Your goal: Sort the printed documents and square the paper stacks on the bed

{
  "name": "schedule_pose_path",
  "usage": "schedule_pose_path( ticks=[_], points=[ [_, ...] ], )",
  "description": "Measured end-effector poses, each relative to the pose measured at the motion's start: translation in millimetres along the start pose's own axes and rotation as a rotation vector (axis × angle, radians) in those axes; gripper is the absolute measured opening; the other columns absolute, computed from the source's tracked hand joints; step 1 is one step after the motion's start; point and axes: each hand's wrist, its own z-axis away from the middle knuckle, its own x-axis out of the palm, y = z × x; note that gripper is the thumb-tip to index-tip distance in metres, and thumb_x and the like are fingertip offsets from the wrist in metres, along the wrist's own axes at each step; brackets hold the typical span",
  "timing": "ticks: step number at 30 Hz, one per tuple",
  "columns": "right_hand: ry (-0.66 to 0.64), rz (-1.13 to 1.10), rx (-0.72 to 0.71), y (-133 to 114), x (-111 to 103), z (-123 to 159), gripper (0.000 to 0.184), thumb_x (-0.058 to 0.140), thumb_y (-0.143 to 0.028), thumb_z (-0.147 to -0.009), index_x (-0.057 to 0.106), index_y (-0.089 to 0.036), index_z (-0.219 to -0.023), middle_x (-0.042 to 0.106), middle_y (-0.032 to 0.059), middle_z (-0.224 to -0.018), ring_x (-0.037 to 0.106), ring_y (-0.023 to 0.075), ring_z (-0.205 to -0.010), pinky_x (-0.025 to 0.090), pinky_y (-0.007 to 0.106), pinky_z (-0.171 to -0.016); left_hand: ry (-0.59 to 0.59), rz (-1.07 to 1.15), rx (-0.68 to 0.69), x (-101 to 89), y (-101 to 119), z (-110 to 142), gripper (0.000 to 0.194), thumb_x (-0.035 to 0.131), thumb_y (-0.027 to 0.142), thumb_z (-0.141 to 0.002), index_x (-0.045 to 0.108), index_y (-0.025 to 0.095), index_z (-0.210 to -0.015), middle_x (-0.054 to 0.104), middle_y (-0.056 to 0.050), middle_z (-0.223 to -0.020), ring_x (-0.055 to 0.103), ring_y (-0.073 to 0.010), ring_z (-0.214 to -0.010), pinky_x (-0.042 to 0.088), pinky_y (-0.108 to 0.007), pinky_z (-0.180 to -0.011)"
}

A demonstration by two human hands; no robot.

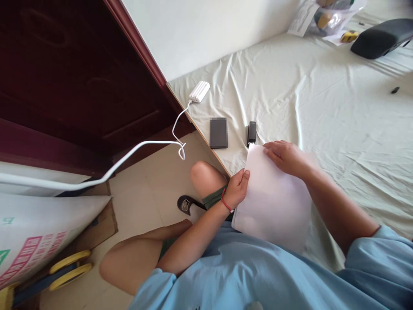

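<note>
A stack of white paper sheets (274, 198) lies at the near edge of a bed covered with a pale sheet (322, 107). My left hand (237, 189) grips the papers' left edge, thumb on top; a red band circles its wrist. My right hand (285, 157) is closed on the top edge of the papers near the far corner. A small black stapler (251, 133) lies on the sheet just beyond the papers' top corner, a little apart from my right fingers.
A dark rectangular device (218, 133) lies left of the stapler. A white power bank (199, 91) with a white cable (129, 155) sits by the wall. A black case (380, 38) and plastic bags (322, 17) lie far right. Dark wooden door (74, 77) stands left.
</note>
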Motion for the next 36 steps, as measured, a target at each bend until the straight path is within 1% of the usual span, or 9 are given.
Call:
schedule_pose_path(
  ticks=[3,6,11,16,20,26,30,32,36],
  points=[
    [-0.056,-0.18,0.139,6,4,-14,0.037,0.045,-0.042,-0.101,0.075,-0.021,-0.106,0.077,0.0061,-0.097,0.067,0.0222,-0.086,0.047,0.032,-0.076,0.026,0.069,-0.052,3.3,-3,-2,0.061,0.052,0.074,-0.095,0.071,0.016,-0.093,0.069,-0.005,-0.086,0.059,-0.0188,-0.082,0.045,-0.028,-0.077],
    [-0.132,-0.261,0.263,16,17,-30,0.031,0.051,-0.04,-0.096,0.076,-0.02,-0.096,0.074,0.0038,-0.086,0.064,0.019,-0.079,0.045,0.029,-0.069,0.052,0.155,-0.169,5.7,-11,1,0.053,0.061,0.069,-0.091,0.067,0.016,-0.086,0.068,-0.004,-0.082,0.061,-0.0192,-0.083,0.048,-0.028,-0.075],
    [-0.153,-0.226,0.293,28,37,-50,0.024,0.055,-0.031,-0.089,0.076,-0.019,-0.09,0.073,0.0044,-0.086,0.063,0.0188,-0.08,0.043,0.027,-0.067,0.113,0.236,-0.338,8.5,-19,9,0.04,0.071,0.054,-0.087,0.062,0.017,-0.077,0.064,-0.002,-0.072,0.063,-0.0192,-0.081,0.052,-0.029,-0.077],
    [-0.162,-0.18,0.288,34,40,-68,0.023,0.056,-0.025,-0.085,0.078,-0.019,-0.088,0.075,0.0052,-0.09,0.063,0.0192,-0.081,0.043,0.027,-0.069,0.141,0.319,-0.432,16.2,-20,6,0.035,0.074,0.048,-0.085,0.06,0.017,-0.075,0.062,-0.002,-0.069,0.064,-0.0191,-0.078,0.053,-0.031,-0.081],
    [-0.159,-0.145,0.297,39,37,-82,0.025,0.056,-0.024,-0.085,0.079,-0.018,-0.09,0.074,0.0061,-0.087,0.063,0.0194,-0.079,0.044,0.028,-0.07,0.156,0.296,-0.424,21.0,-22,5,0.035,0.074,0.048,-0.085,0.06,0.018,-0.075,0.063,-0.002,-0.069,0.065,-0.0206,-0.082,0.053,-0.032,-0.083],
    [-0.159,-0.116,0.313,44,35,-89,0.023,0.056,-0.027,-0.086,0.078,-0.017,-0.087,0.072,0.0066,-0.082,0.061,0.0191,-0.076,0.042,0.029,-0.067,0.097,0.203,-0.352,16.8,-28,20,0.045,0.071,0.061,-0.085,0.063,0.017,-0.078,0.068,-0.005,-0.077,0.064,-0.0216,-0.084,0.051,-0.031,-0.079],
    [-0.173,-0.113,0.3,44,37,-90,0.02,0.058,-0.03,-0.086,0.075,-0.019,-0.082,0.069,0.0047,-0.08,0.058,0.0182,-0.074,0.04,0.029,-0.065,0.091,0.111,-0.299,16.0,-29,30,0.052,0.063,0.068,-0.088,0.064,0.017,-0.081,0.068,-0.005,-0.082,0.061,-0.0205,-0.083,0.047,-0.03,-0.078],
    [-0.177,-0.115,0.299,43,39,-90,0.02,0.059,-0.033,-0.085,0.073,-0.02,-0.08,0.067,0.0037,-0.078,0.056,0.0177,-0.073,0.039,0.028,-0.063,0.102,0.11,-0.29,18.4,-28,33,0.053,0.061,0.07,-0.088,0.064,0.017,-0.082,0.067,-0.005,-0.082,0.059,-0.0194,-0.082,0.046,-0.03,-0.078],
    [-0.182,-0.136,0.314,40,40,-90,0.019,0.061,-0.036,-0.085,0.07,-0.02,-0.079,0.064,0.0028,-0.076,0.055,0.0172,-0.071,0.039,0.029,-0.061,0.129,0.191,-0.308,25.3,-28,36,0.056,0.064,0.073,-0.085,0.063,0.017,-0.081,0.065,-0.004,-0.08,0.057,-0.0184,-0.079,0.044,-0.03,-0.076]
  ],
)
